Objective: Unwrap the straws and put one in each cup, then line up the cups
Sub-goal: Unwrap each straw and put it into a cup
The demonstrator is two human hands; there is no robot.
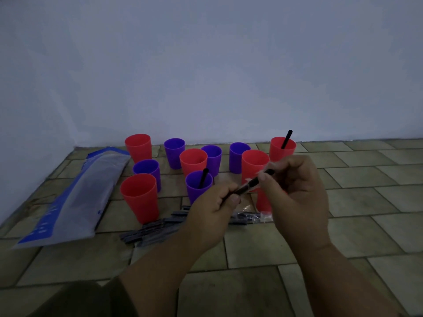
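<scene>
A loose cluster of plastic cups stands upright on the tiled floor (343, 202), close to the wall (206, 65); two of them hold a straw. The far-right red cup (282, 149) has a black straw (286, 139) leaning in it, its top above the rim; the front purple cup (198, 191) holds a second black straw (203, 177), tilted to the right.

The other red ones are the back-left red cup (138, 148), the middle red cup (193, 161), the front-left red cup (140, 200) and the right red cup (254, 165), partly covered by the right hand (295, 186). Among them stand the left purple cup (146, 170), the back purple cup (174, 153), the middle purple cup (212, 156) and the right purple cup (238, 156). A red shape below the right hand may be the right red cup's base or another cup; the hand hides too much to tell.

Both hands are raised in front of the cluster with the held straw (242, 188) slanting between them. The grip of the left hand (215, 209) pinches its lower end between thumb and curled fingers; the grip of the right hand pinches its upper part, where a clear wrapper (261, 172) is bunched around it.

A pile of wrapped straws (151, 229) lies on the floor just in front of the front-left red cup; more wrapped straws (245, 218) lie under the hands; a blue-and-clear bag (73, 195) lies flat at the left.
</scene>
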